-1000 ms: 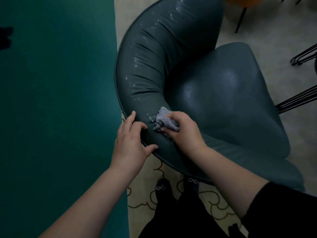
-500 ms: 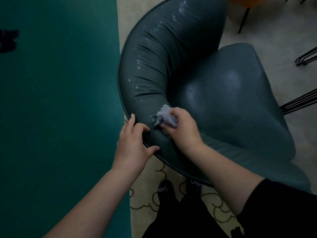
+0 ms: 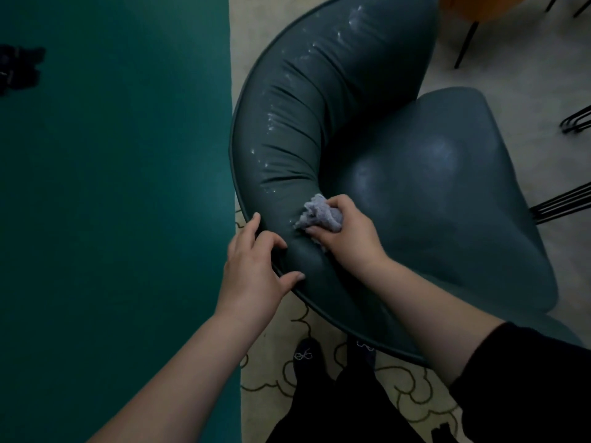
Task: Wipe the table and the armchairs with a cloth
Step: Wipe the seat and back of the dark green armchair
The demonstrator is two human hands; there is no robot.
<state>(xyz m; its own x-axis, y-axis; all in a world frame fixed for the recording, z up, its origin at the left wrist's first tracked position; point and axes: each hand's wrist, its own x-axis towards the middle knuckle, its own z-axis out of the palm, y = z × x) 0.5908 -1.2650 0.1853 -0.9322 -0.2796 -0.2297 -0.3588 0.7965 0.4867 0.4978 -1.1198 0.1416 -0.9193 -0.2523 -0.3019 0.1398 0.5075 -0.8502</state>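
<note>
A dark teal leather armchair (image 3: pixel 431 193) with a curved padded backrest fills the middle and right of the head view. Wet streaks glisten along the top of the backrest. My right hand (image 3: pixel 348 238) grips a crumpled pale lilac cloth (image 3: pixel 319 214) and presses it against the backrest's near curve. My left hand (image 3: pixel 256 266) rests on the backrest's outer rim just left of the cloth, fingers bent over the piping and thumb spread along the edge. The green table (image 3: pixel 112 203) lies along the left side.
A small dark object (image 3: pixel 19 70) sits on the table at the far left. Black wire chair legs (image 3: pixel 563 199) stand at the right, and an orange seat (image 3: pixel 479 6) with thin legs at the top. My feet (image 3: pixel 307 356) stand on patterned carpet beneath the chair.
My right hand has slid the cloth a little up and along the backrest curve. My left hand has kept its place on the rim.
</note>
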